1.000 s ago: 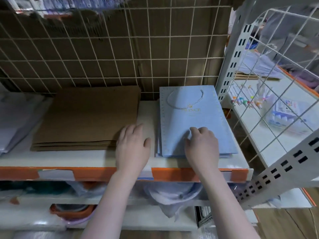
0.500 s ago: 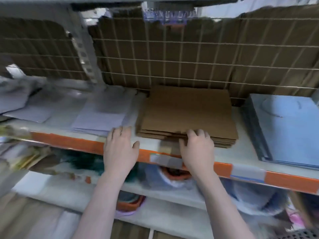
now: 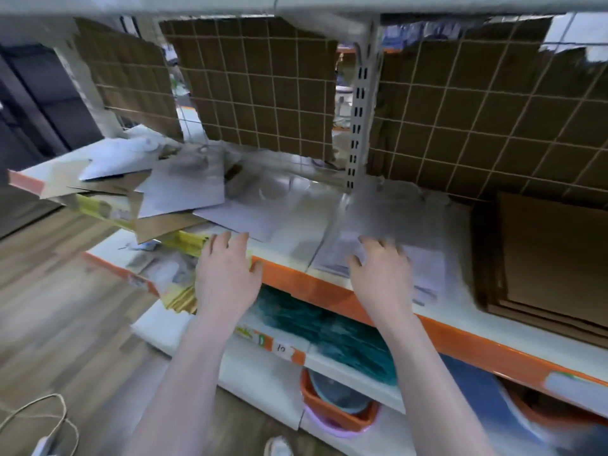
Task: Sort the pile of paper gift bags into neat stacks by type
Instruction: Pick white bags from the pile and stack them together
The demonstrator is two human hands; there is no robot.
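Observation:
A loose pile of white, brown and yellow paper gift bags (image 3: 158,199) lies jumbled on the left part of the white shelf (image 3: 296,241). A flat stack of white bags (image 3: 394,235) sits in the middle, and a neat stack of brown kraft bags (image 3: 543,261) lies at the right. My left hand (image 3: 227,274) hovers at the shelf's front edge with fingers spread, holding nothing. My right hand (image 3: 381,274) rests with spread fingers on the front of the white stack. The picture is blurred by motion.
An orange strip (image 3: 444,337) runs along the shelf's front edge. Wire grid backed with cardboard (image 3: 263,87) closes the back, and a slotted metal upright (image 3: 358,110) stands between bays. Lower shelves hold teal items (image 3: 329,330) and an orange basin (image 3: 339,413). Wooden floor lies at the left.
My view and both hands have shifted left along the shelf. The blue bag stack has left the view, the brown stack is now at the far right, and the jumbled pile has appeared.

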